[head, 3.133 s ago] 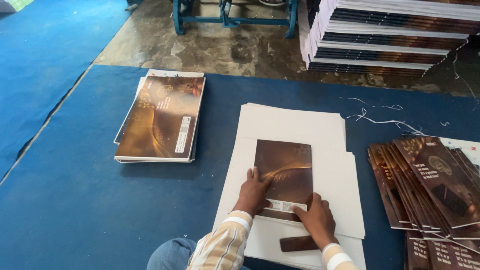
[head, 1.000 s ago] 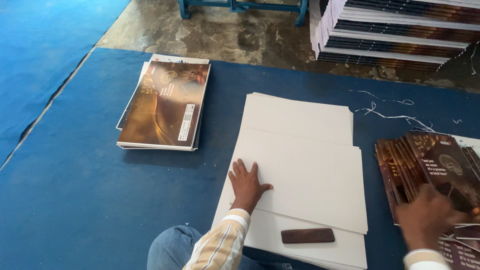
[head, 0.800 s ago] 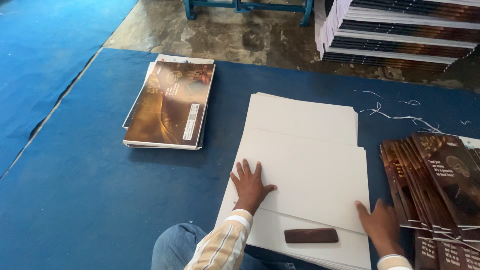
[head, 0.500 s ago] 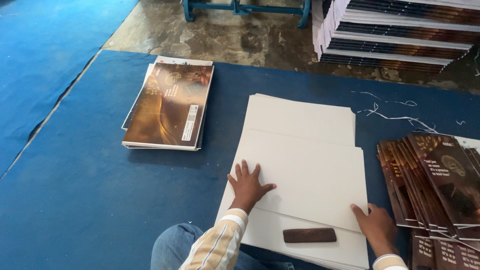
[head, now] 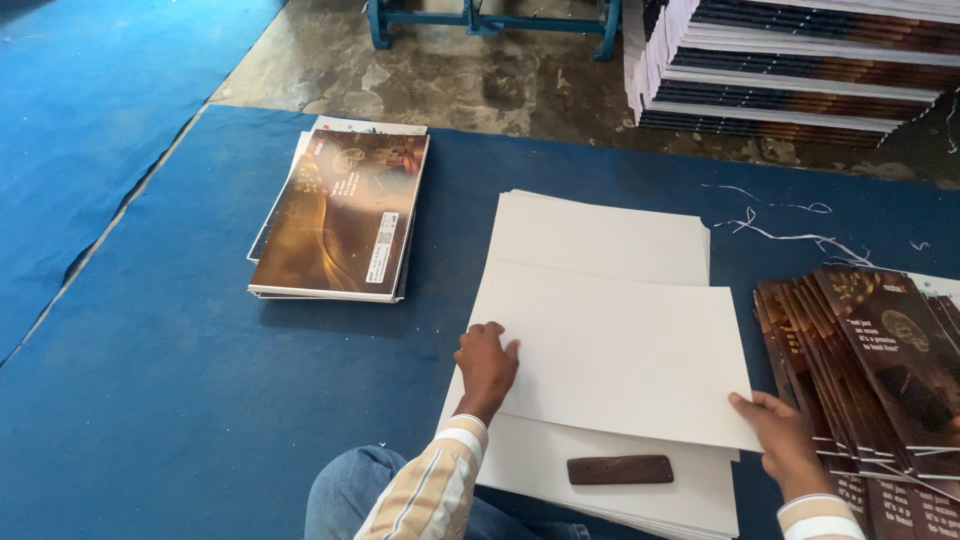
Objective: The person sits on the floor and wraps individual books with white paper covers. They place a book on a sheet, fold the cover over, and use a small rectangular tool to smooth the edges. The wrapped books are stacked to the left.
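White top sheet (head: 620, 350) | left hand (head: 487, 365) now curling fingers at its left edge | right hand (head: 782, 435), back from brown covers (head: 880, 370), pinching its right corner

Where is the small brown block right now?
In the head view the small brown block lies low on the white sheet stack, between the left hand and right hand.

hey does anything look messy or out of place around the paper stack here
Mostly tidy. The top white sheet, held at its edges by the left hand and right hand, sits askew on the paper stack. Thin white trimmings lie scattered on the blue mat.
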